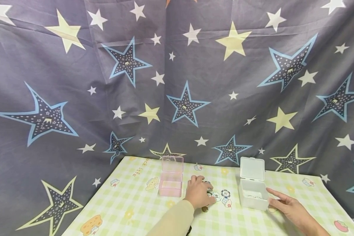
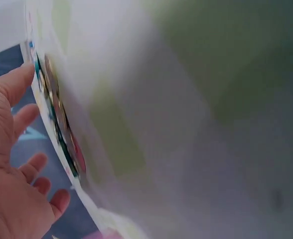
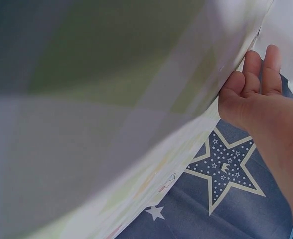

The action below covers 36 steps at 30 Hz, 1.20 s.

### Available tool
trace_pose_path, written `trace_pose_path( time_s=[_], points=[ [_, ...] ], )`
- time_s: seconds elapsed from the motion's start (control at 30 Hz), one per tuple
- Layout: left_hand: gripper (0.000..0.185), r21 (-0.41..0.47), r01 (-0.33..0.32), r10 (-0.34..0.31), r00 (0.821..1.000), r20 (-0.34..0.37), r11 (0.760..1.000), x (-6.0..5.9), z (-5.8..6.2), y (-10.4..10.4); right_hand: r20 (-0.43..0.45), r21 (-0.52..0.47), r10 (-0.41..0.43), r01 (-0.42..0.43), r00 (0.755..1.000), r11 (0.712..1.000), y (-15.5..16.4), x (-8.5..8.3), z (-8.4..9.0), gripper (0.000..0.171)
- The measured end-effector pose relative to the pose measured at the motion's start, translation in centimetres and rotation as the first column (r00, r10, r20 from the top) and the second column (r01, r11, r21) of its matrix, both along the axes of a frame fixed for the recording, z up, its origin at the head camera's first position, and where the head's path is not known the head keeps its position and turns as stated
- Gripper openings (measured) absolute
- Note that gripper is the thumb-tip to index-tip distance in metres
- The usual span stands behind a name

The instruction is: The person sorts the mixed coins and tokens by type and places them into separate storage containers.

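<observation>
A pile of small round printed chips (image 1: pixel 219 196) lies in the middle of a green-checked tablecloth (image 1: pixel 135 209). My left hand (image 1: pixel 198 193), in a beige sleeve, rests palm down on the left side of the pile with its fingers touching the chips. The left wrist view shows those fingers (image 2: pixel 29 114) loosely spread beside the chips (image 2: pixel 62 124), holding nothing. My right hand (image 1: pixel 283 204) lies flat on the cloth just right of an open white box (image 1: pixel 252 193), fingers straight. In the right wrist view the right hand's fingers (image 3: pixel 258 74) touch the cloth.
An open clear pink box (image 1: pixel 171 183) stands left of the chips, its lid upright. The white box's lid (image 1: pixel 252 168) also stands up. A star-patterned dark curtain (image 1: pixel 177 82) hangs behind and around the table. The cloth carries cartoon prints.
</observation>
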<state>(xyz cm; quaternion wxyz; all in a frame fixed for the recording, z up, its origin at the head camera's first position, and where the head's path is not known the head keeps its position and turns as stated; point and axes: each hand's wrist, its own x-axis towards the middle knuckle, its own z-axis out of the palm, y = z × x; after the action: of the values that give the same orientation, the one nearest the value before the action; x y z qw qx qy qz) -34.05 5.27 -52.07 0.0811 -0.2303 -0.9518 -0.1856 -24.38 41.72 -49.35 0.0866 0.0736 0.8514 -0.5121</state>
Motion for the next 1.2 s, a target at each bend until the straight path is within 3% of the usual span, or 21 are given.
trace_pose_path(
  time_s=[0.23, 0.5, 0.63, 0.9, 1.03, 1.2],
  points=[
    [0.041, -0.056, -0.017, 0.018, 1.0, 0.013, 0.998, 0.5, 0.0, 1.7, 0.002, 0.001, 0.005, -0.005, 1.0, 1.0, 0.0, -0.1, -0.1, 0.07],
    [0.034, -0.023, -0.034, 0.034, 0.999, -0.004, 0.999, 1.0, 0.5, 2.2, 0.001, 0.016, 0.007, -0.007, 1.0, 1.0, -0.1, -0.1, 0.1, 0.07],
    [0.034, -0.004, -0.007, 0.007, 0.999, -0.036, 1.0, 1.2, 0.4, 2.3, 0.005, 0.012, 0.01, -0.01, 1.0, 1.0, -0.1, 0.1, 0.0, 0.071],
    [0.027, 0.077, 0.082, -0.082, 0.997, -0.006, 0.994, 1.1, 0.4, 2.2, 0.0, -0.008, 0.02, -0.02, 1.0, 1.0, 0.0, 0.0, -0.1, 0.071],
    [0.023, 0.129, 0.089, -0.098, 0.993, 0.067, 0.988, 1.1, 0.5, 2.0, -0.006, 0.002, 0.032, -0.032, 0.999, 0.999, 0.0, 0.0, -0.1, 0.073],
    [0.019, 0.192, 0.088, -0.124, 0.975, 0.182, 0.977, 0.9, 1.0, 1.6, 0.001, 0.001, 0.044, -0.044, 0.999, 0.999, 0.0, 0.2, 0.0, 0.071]
  ],
)
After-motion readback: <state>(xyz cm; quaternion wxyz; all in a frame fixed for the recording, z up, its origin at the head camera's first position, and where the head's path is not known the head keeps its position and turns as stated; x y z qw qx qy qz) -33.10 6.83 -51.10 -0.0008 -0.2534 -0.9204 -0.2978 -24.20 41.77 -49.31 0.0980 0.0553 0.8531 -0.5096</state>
